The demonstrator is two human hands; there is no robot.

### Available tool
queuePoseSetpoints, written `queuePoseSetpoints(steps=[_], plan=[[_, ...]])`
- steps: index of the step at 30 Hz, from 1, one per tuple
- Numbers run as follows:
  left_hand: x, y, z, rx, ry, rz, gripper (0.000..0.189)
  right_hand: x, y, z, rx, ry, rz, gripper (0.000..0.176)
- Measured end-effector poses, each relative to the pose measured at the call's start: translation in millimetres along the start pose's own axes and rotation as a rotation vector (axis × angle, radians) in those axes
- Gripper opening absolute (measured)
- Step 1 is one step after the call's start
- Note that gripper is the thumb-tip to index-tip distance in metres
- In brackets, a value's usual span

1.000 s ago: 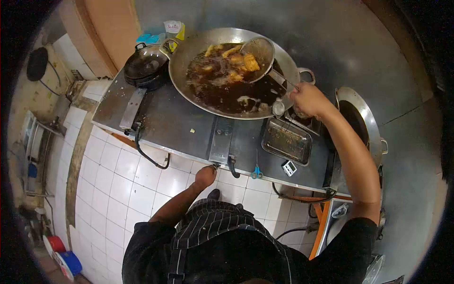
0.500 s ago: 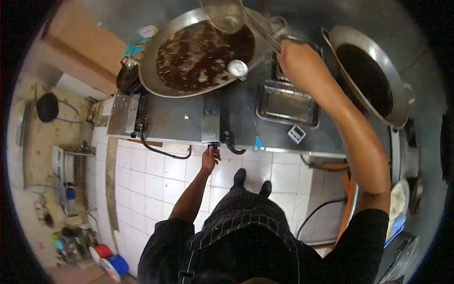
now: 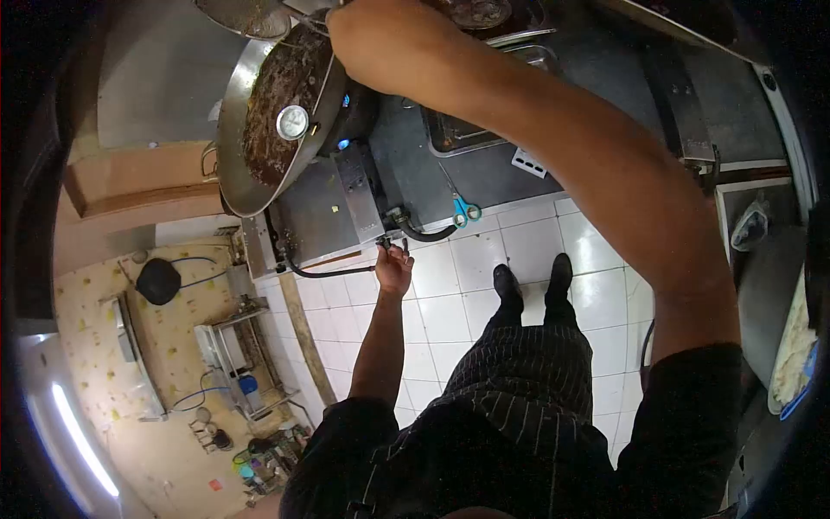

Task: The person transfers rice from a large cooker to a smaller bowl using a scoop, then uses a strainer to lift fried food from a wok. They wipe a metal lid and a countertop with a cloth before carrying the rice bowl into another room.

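Scissors with turquoise handles [image 3: 465,213] lie near the upper centre of the frame, close to the counter's edge. Above and right of them are a small white plastic device [image 3: 528,163] and a rectangular metal tray [image 3: 441,145]. A crumpled clear plastic bag [image 3: 750,228] lies at right. A glowing white light tube [image 3: 84,439] crosses the lower left.

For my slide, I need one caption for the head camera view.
Left hand at a stove knob, right hand holding a strainer near a wide pan of dark liquid.
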State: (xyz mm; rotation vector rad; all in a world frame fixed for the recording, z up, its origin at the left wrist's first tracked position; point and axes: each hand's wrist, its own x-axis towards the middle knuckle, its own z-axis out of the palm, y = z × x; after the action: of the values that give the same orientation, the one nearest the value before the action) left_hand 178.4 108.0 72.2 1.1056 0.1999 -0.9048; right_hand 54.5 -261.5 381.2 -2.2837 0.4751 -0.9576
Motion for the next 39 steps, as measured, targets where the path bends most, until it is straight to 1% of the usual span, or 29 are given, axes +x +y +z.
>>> queuePoseSetpoints(steps=[1,2,3,5,6,7,8,9,10,11,12,13,14,16,17,19,20,22,23,25,26,27,28,29,31,32,34,36,39], plan=[[-2.5,-0.7,2.5,0.078,0.024,0.028,0.038,-1.3,2.4,-0.3,0.043,-0.043,0.020,0.018],[-3.7,-1.8,7.4,0.086,0.151,0.058,0.032,-3.4,4.1,-2.4,0.048,-0.038,0.021,0.018],[-4.4,-2.9,12.1,0.092,0.152,0.061,0.032,-5.9,5.6,-4.0,0.111,-0.033,0.028,0.018],[-5.8,-7.0,18.4,0.413,0.256,0.307,0.026,-7.9,8.0,-5.4,0.180,-0.030,0.033,0.018],[-6.2,-8.3,21.5,0.481,0.284,0.362,0.022,-7.9,9.4,-5.9,0.130,0.000,0.002,0.019],[-6.8,-9.1,21.7,0.485,0.287,0.361,0.022,-8.6,10.6,-6.6,0.081,0.028,-0.027,0.019],[-6.1,-10.6,19.5,0.561,0.265,0.426,0.022,-10.7,10.5,-11.6,0.084,0.029,-0.024,0.019],[-5.3,-12.0,18.0,0.636,0.240,0.489,0.022,-14.1,9.0,-21.2,0.150,0.011,0.007,0.021],[-4.4,-13.9,16.6,0.639,0.240,0.487,0.022,-17.4,7.9,-30.5,0.216,-0.007,0.038,0.022],[-3.2,-15.3,16.8,0.675,0.254,0.525,0.022,-19.7,7.6,-39.6,0.216,-0.006,0.040,0.022],[-2.1,-15.7,16.8,0.712,0.267,0.564,0.023,-21.7,7.4,-48.3,0.117,-0.053,0.025,0.023],[-2.0,-15.8,16.1,0.714,0.268,0.564,0.023,-23.0,7.6,-51.9,0.020,-0.101,0.008,0.025],[-1.9,-15.9,16.4,0.722,0.281,0.566,0.023,-23.6,8.7,-49.5,0.020,-0.101,0.008,0.025],[-1.4,-16.2,17.1,0.728,0.294,0.570,0.023,-24.2,11.2,-42.5,0.004,0.112,0.204,0.024],[-0.9,-16.1,15.3,0.741,0.292,0.578,0.023,-26.7,12.6,-44.6,0.005,0.113,0.202,0.024],[0.4,-16.1,12.2,0.750,0.291,0.589,0.023,-38.9,18.9,-54.0,-0.130,0.175,0.116,0.021],[0.2,-15.5,12.3,0.759,0.290,0.583,0.023,-44.6,22.2,-56.3,-0.131,0.176,0.114,0.021],[-0.6,-15.7,12.8,0.766,0.290,0.581,0.023,-56.4,27.9,-60.0,-0.268,0.115,0.140,0.017],[-1.7,-15.2,14.2,0.746,0.297,0.558,0.024,-63.0,26.9,-63.2,-0.268,0.116,0.138,0.017],[-3.8,-14.4,17.7,0.723,0.302,0.538,0.025,-75.6,26.5,-70.4,-0.186,0.017,0.314,0.019],[-5.1,-13.8,17.9,0.597,0.301,0.466,0.027,-82.1,39.0,-62.7,-0.187,0.020,0.312,0.019],[-4.7,-13.8,18.8,0.468,0.299,0.396,0.030,-91.2,59.3,-43.5,-0.256,0.084,0.280,0.014],[-3.7,-14.4,17.2,0.432,0.331,0.347,0.034,-100.8,75.9,-27.5,-0.324,0.148,0.250,0.012],[-0.4,-14.2,12.6,0.431,0.328,0.350,0.034,-108.4,86.9,-18.9,-0.325,0.151,0.247,0.012],[6.7,-14.5,3.7,0.274,0.228,0.311,0.034,-119.9,104.2,-7.7,-0.312,0.171,0.281,0.012],[7.5,-15.3,3.9,0.237,0.231,0.306,0.036,-124.3,109.0,-4.3,-0.311,0.173,0.276,0.012],[8.2,-15.1,3.3,0.224,0.223,0.298,0.036,-131.9,115.3,2.3,-0.281,0.061,0.417,0.010],[7.5,-14.4,3.9,0.218,0.217,0.287,0.036,-138.9,126.2,11.5,-0.262,0.068,0.414,0.011],[4.9,-14.7,8.3,0.299,0.216,0.313,0.036,-143.6,139.1,24.7,-0.255,0.050,0.448,0.012]])
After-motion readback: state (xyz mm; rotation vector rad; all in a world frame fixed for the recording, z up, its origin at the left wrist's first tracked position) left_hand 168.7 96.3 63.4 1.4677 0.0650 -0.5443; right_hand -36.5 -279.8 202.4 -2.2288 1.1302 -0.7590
